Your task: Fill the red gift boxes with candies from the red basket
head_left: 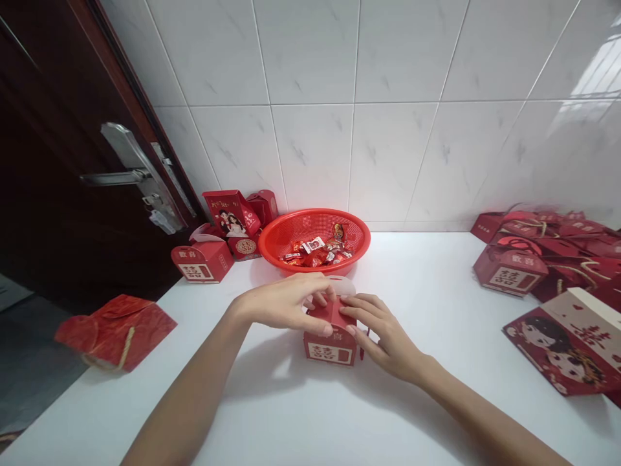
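A small red candy box (328, 353) with a pale label of dark characters stands upright on the white table in front of me. My left hand (294, 303) arches over its left side, thumb along the front top edge and fingers bent behind the top panels. On the right, my right hand (381, 331) presses its fingertips onto the top panel and right edge. A pale rounded flap (343, 285) sticks up behind the top. By the right side hangs a dark red tassel (361, 353). The box's inside is hidden.
Just behind stands a red plastic basket (272, 249) of wrapped candies (317, 257). Several red boxes (206, 259) are at the back left, and a red bag-like box (126, 330) lies at the left edge. More boxes (514, 268) pile up right. A tiled wall (310, 155) bounds the table.
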A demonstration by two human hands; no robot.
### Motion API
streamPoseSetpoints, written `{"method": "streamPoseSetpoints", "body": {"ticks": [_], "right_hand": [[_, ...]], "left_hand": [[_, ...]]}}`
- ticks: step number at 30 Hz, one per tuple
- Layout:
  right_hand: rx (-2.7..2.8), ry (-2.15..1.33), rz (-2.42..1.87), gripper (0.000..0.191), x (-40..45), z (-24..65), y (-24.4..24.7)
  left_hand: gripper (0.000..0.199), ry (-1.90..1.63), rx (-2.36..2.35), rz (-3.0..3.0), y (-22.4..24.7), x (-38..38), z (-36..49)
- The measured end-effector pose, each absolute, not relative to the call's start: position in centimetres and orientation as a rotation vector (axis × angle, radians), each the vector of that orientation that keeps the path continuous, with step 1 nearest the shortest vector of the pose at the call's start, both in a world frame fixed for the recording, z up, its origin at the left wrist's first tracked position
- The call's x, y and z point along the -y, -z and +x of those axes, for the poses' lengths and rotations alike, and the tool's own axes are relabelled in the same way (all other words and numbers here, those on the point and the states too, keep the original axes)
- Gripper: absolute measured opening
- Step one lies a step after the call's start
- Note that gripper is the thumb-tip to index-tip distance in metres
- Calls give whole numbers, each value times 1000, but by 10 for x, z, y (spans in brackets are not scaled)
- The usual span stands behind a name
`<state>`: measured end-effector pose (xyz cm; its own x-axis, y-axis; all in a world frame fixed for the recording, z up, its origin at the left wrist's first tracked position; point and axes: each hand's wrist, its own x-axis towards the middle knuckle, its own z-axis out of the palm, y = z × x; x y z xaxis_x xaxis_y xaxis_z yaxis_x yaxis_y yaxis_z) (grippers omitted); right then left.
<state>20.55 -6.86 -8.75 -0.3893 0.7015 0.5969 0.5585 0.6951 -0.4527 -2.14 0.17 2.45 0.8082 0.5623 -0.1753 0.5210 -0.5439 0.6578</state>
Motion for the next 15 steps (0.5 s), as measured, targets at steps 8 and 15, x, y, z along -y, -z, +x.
{"method": "streamPoseSetpoints", "body": {"ticks": [8, 15], "right_hand": [[1940, -191, -931, 22, 66, 207, 92], [1745, -309, -1026, 41, 62, 208, 95]], "left_hand": [[21, -113, -905, 2410, -13, -10, -12], [37, -21, -1286, 2570, -22, 6, -3]]}}
